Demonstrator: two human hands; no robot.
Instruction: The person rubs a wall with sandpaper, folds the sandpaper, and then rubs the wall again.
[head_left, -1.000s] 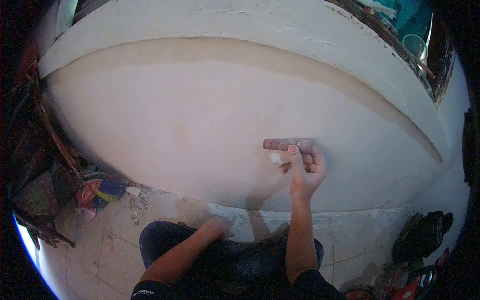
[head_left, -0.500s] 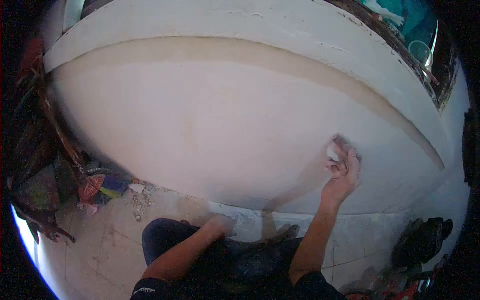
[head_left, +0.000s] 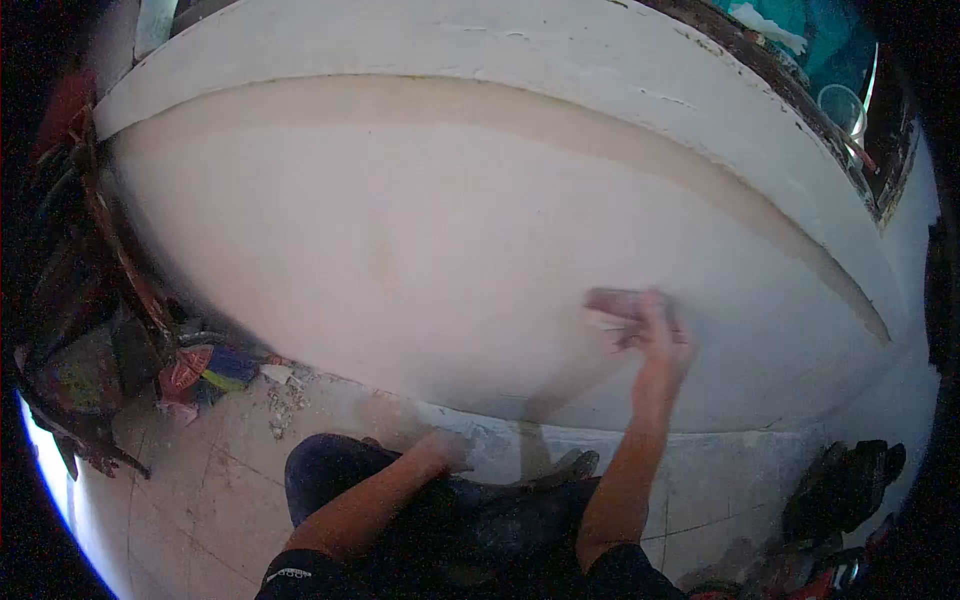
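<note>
My right hand [head_left: 662,335] grips a reddish-brown block [head_left: 612,300], thumb and fingers closed about it (the outline is blurred). The block is located in front of the pale wall [head_left: 350,220], right of centre; I cannot confirm surface contact. A whitish piece [head_left: 606,320] shows directly below the block. My left hand [head_left: 443,453] is positioned beside my knee [head_left: 335,462], above the tiled floor [head_left: 235,500]; I cannot tell whether its fingers are curled or extended.
</note>
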